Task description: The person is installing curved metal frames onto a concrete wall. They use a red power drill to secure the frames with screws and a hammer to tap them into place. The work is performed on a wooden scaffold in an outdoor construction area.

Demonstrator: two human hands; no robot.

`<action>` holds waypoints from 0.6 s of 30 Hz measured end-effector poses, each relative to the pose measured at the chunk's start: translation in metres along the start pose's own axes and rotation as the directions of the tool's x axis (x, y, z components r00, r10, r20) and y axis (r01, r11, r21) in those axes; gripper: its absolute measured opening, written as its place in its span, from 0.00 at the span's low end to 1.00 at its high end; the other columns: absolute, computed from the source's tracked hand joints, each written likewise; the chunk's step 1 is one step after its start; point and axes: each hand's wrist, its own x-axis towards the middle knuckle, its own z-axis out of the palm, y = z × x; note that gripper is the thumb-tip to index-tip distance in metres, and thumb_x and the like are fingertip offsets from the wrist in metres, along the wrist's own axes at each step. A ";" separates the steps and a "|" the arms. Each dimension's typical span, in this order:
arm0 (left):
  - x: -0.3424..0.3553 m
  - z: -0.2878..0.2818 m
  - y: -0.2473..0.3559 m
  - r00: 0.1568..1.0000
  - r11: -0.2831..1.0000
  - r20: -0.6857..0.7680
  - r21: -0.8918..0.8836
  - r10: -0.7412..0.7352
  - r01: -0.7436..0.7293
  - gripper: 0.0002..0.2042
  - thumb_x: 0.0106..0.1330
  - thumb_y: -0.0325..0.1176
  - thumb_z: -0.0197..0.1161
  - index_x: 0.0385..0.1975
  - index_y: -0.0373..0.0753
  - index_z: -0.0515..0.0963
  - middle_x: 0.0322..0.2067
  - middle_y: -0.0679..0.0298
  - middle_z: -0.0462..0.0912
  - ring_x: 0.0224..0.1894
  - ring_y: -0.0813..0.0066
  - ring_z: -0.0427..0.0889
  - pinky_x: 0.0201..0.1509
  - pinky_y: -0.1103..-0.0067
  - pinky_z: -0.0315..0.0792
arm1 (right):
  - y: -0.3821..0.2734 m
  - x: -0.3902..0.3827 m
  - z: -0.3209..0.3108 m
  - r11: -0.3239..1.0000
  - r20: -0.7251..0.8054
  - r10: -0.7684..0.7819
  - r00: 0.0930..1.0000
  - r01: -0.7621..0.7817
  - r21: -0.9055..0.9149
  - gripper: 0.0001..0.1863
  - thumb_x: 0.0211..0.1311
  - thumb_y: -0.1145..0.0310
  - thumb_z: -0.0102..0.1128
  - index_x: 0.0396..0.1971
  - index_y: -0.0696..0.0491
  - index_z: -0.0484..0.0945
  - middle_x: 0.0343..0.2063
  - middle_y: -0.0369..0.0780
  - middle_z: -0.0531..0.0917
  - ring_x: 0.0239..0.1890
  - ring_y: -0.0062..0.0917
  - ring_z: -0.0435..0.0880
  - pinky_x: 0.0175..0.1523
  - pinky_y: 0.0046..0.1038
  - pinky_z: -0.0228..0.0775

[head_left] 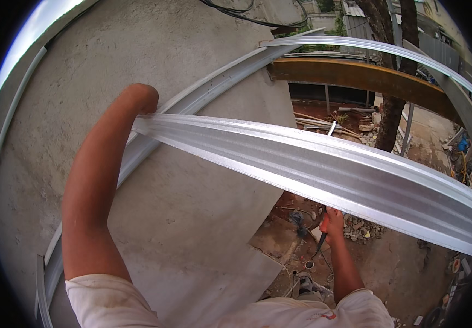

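Observation:
A long ribbed silver metal channel point(301, 158) slants across the view, from the wall on the left to the right rim. My left hand point(147, 99) bends over its left end and grips it there, the fingers largely hidden. That end meets a metal track point(208, 87) running diagonally along the grey wall. Below the channel, my right hand point(333, 223) is closed round the handle of an orange-and-black corded power tool point(323, 225). The channel hides the tool's upper part, so its exact kind does not show.
A rusty brown beam point(356, 75) and another silver channel point(378, 46) span behind, near tree trunks point(393, 117). The plastered wall point(192, 202) fills the left. Far below, the ground holds rubble point(363, 228), pipes and cords. Black cables point(258, 15) hang at the top.

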 end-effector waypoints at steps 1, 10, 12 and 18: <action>0.002 0.002 -0.001 1.000 1.000 0.017 0.016 0.000 -0.001 0.13 0.60 0.28 0.59 0.42 0.35 0.86 0.47 0.49 0.85 0.49 0.51 0.85 0.52 0.62 0.77 | 0.004 0.003 -0.002 1.000 0.005 0.001 1.000 -0.001 0.005 0.15 0.67 0.59 0.62 0.43 0.51 0.70 0.24 0.33 0.73 0.17 0.19 0.73 0.18 0.23 0.70; -0.001 -0.003 0.000 1.000 0.997 0.005 -0.072 -0.021 0.021 0.14 0.60 0.25 0.58 0.43 0.35 0.86 0.47 0.49 0.85 0.52 0.49 0.84 0.52 0.61 0.76 | -0.012 0.038 0.008 0.995 -0.028 -0.095 0.995 0.094 -0.037 0.13 0.67 0.65 0.60 0.48 0.53 0.74 0.29 0.35 0.77 0.21 0.22 0.76 0.24 0.25 0.70; -0.008 -0.001 -0.002 0.999 0.998 0.026 -0.054 -0.025 0.026 0.14 0.60 0.24 0.58 0.42 0.35 0.86 0.47 0.49 0.85 0.51 0.49 0.84 0.52 0.61 0.76 | -0.020 0.055 0.009 0.989 0.072 -0.080 0.994 0.089 -0.120 0.11 0.68 0.65 0.59 0.46 0.53 0.75 0.30 0.35 0.78 0.22 0.22 0.77 0.26 0.24 0.71; 0.005 0.008 -0.012 0.998 0.999 -0.049 -0.040 0.027 -0.029 0.11 0.56 0.26 0.64 0.38 0.35 0.87 0.44 0.49 0.86 0.46 0.51 0.86 0.47 0.62 0.78 | -0.043 0.109 0.012 0.973 0.067 -0.118 0.991 0.129 -0.193 0.11 0.69 0.64 0.59 0.45 0.53 0.75 0.29 0.35 0.78 0.22 0.21 0.76 0.26 0.24 0.70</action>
